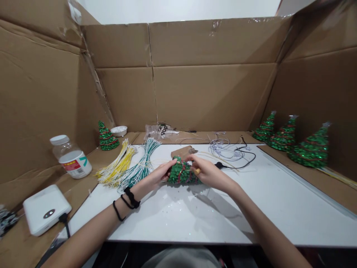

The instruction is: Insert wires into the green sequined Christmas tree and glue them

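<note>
A small green Christmas tree ornament (180, 173) with red garland lies on its side over the white tabletop (173, 219). My left hand (164, 171) is closed around its left end. At the tree's right side, my right hand (205, 172) is closed on a small tool with a yellow handle (197, 171); only the handle's end shows between the fingers, so its kind cannot be made out. Behind the tree lies a brown cardboard piece (182, 152). Specks of glitter are scattered on the table in front of the tree.
Yellow-white wire bundles (118, 165) and green-white wire bundles (143, 163) lie left. Loose clear wires (220, 147) and a black cable (245, 158) lie behind right. Finished trees (309, 149) stand right, another tree (106, 137) left. A jar (73, 160) and white box (47, 209) stand left.
</note>
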`<state>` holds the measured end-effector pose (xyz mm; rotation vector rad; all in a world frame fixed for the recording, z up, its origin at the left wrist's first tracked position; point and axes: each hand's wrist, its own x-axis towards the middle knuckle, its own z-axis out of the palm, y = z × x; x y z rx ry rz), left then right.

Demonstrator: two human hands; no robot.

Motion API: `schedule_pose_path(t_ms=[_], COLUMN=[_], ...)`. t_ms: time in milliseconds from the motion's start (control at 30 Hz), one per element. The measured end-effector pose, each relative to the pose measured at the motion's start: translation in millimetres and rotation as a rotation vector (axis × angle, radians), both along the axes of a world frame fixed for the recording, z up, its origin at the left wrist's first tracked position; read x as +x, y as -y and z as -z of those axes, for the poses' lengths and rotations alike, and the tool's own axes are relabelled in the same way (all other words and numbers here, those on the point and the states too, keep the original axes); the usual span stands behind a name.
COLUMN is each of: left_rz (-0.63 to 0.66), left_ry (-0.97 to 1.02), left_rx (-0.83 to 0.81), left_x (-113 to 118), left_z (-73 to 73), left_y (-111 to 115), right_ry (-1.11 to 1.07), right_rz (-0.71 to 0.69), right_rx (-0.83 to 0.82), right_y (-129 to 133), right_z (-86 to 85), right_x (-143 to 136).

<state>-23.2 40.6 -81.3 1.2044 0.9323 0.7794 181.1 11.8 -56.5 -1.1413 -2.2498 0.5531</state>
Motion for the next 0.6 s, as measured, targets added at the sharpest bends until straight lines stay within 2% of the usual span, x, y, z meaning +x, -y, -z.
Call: schedule_pose_path(t_ms=[100, 233, 433, 600], left_rz=[0.067, 0.221, 0.230, 0.252], left_ry=[0.025, 0.078, -0.143, -0.175], left_rx=[-0.061, -0.195, -0.005, 0.068], left_x=[-5.7, -16.2, -13.7, -10.6], left_z=[2.4, 7.1, 5.5, 6.0], left_y=[-8.0, -23.0, -18.6, -14.4], right_ry=[0.030, 0.031, -0.005, 0.025], right_rz=[-0.011, -0.033, -0.131, -0.140], right_rx=[0.020, 0.023, -0.009, 0.022], right_y=[-0.1, -2.0, -2.1, -1.4], right_z=[3.7, 6.9, 6.9, 6.4], right_x=[-6.4, -8.3, -6.4, -8.5])
